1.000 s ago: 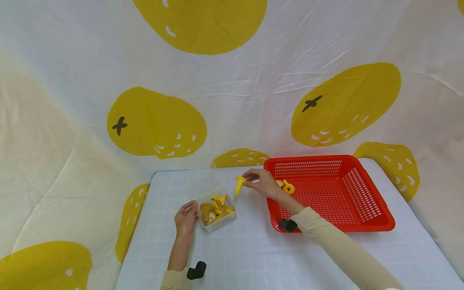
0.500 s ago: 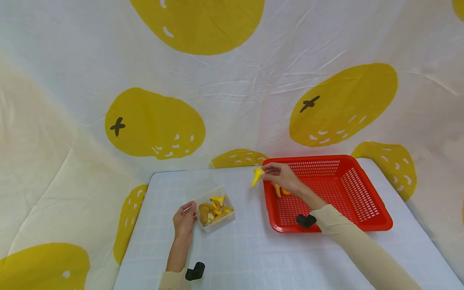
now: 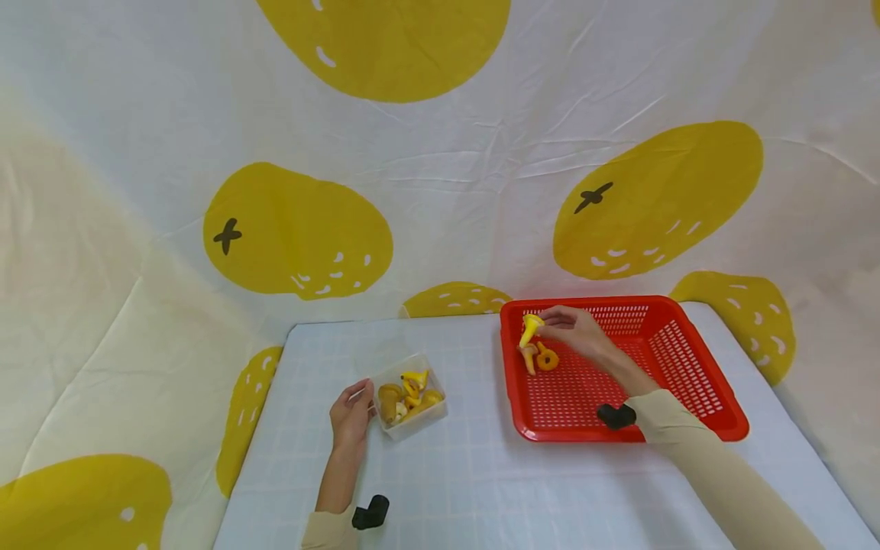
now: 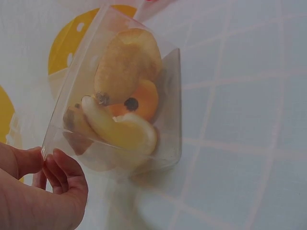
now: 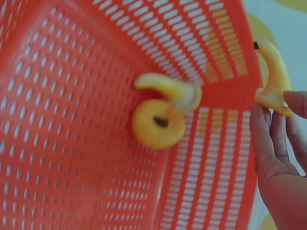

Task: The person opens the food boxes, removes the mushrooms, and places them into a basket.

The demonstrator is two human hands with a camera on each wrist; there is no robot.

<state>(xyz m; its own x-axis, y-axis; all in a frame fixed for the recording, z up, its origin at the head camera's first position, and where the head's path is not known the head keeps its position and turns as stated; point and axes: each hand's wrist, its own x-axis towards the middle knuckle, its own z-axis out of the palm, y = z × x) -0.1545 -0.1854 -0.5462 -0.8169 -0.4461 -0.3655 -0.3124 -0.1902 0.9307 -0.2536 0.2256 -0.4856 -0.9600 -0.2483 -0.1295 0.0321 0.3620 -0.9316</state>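
Note:
My right hand (image 3: 574,334) pinches a yellow trumpet-shaped piece (image 3: 532,329) by its flared end, over the left back corner of the red basket (image 3: 598,374). In the right wrist view this piece (image 5: 275,72) has a small dark tip. Inside the basket lie a tan trumpet-shaped piece (image 5: 165,89) and a rounded orange piece (image 5: 158,125) with a dark spot, side by side. My left hand (image 3: 352,416) holds the edge of a clear plastic box (image 4: 173,129) between thumb and fingers. Several yellow, orange and brown pieces (image 4: 127,67) fill the box.
A pale checked cloth (image 3: 467,481) covers the table, with box at left and basket at right. Behind hangs a white curtain (image 3: 454,229) printed with big yellow fruit shapes. Dark wrist devices (image 3: 371,512) sit on both sleeves.
My right hand has carried the yellow trumpet-shaped piece rightward, from beside the box to over the basket. My left hand and the box have stayed in place.

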